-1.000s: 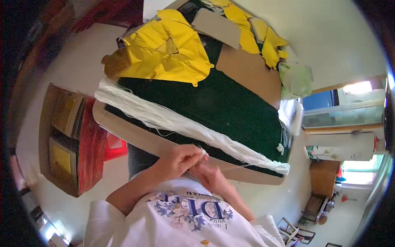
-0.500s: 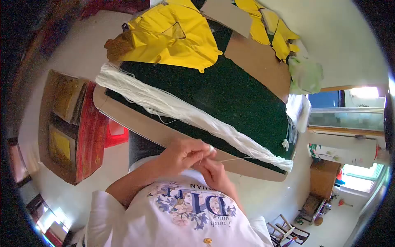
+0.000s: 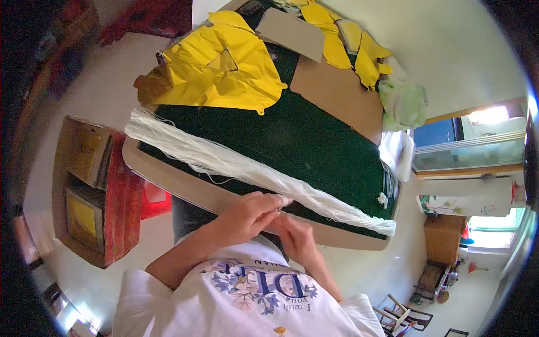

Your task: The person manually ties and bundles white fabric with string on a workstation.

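Note:
My left hand [image 3: 247, 214] is closed in front of my shirt, fingertips pinched on a small bit of white thread [image 3: 284, 200]. Close beside it, my right hand [image 3: 296, 238] is also closed, fingers drawn together near the same thread; its fingertips are partly hidden. Just beyond both hands, a long bundle of white thread [image 3: 247, 168] stretches diagonally along the near side of the table's dark green top [image 3: 314, 143]. Some loose strands stick out from the bundle's edge.
A yellow plastic sheet [image 3: 224, 73] covers the table's far left. Cardboard pieces [image 3: 337, 92], more yellow pieces [image 3: 368, 59] and a pale green bag [image 3: 403, 104] lie farther right. Clear plastic packaging [image 3: 397, 151] is on the right edge. A red-sided cardboard box [image 3: 120, 208] stands at left.
Both hands have risen slightly in view, and the left hand's fingertips now overlap the bundle's near edge. The view has shifted a little. The strand running from the right hand no longer shows clearly.

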Demonstrator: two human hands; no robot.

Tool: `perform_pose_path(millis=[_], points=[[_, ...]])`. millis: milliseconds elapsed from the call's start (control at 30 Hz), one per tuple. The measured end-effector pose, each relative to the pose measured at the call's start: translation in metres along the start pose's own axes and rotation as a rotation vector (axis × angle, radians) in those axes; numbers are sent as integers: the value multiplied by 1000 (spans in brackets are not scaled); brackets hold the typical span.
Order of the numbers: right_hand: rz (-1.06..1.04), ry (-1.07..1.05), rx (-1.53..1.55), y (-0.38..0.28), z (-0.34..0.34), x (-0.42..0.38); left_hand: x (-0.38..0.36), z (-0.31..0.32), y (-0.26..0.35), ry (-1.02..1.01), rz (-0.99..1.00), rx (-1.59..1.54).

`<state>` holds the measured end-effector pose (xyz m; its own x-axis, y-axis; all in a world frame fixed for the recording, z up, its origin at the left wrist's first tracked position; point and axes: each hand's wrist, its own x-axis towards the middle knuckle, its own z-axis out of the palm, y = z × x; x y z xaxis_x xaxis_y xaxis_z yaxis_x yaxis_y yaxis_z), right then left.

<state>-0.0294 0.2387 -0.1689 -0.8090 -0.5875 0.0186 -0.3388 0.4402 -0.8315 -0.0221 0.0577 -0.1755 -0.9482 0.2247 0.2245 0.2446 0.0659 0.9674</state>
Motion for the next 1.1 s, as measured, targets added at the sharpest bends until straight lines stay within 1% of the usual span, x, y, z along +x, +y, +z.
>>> perform_pose_path(millis=[33,67,133,200,233,300,333,367,400,467,500,567,667,800,900,1000,1100], points=[[-95,131,13,2,-7,6,-3,-5,-5,-93,-7,122],[230,172,131,-5,-14,8,-4,-7,-7,-184,-17,242],[79,141,71,2,-5,11,-7,-5,-4,-96,-63,12],[112,148,95,10,1,3,-5,-5,1,15,-143,-188],[127,155,106,7,3,3,-4,-4,1,15,-115,-84],[186,102,71,-4,-3,7,-4,1,1,16,-63,115],[214,76,54,-10,-5,10,-4,5,-4,46,7,184],[175,81,2,-3,-2,7,-4,9,-12,72,78,253],[194,92,-20,-4,-1,5,-5,11,-16,99,150,320],[226,103,-63,-5,-1,4,-8,6,-19,-1,97,379],[231,148,-60,-10,-1,5,-11,5,-20,-55,69,408],[242,241,-51,-21,-2,10,-12,7,-18,-46,16,337],[53,158,-14,-11,-8,11,-12,8,-14,-44,-44,217],[130,59,70,-9,-17,9,-15,15,-21,-26,-53,47],[234,37,256,-8,-20,8,-14,13,-7,-43,-186,-56],[232,4,331,-1,-19,8,-13,13,-1,-70,-276,-130],[95,-22,206,4,-21,11,-13,15,-3,-65,-358,-222]])
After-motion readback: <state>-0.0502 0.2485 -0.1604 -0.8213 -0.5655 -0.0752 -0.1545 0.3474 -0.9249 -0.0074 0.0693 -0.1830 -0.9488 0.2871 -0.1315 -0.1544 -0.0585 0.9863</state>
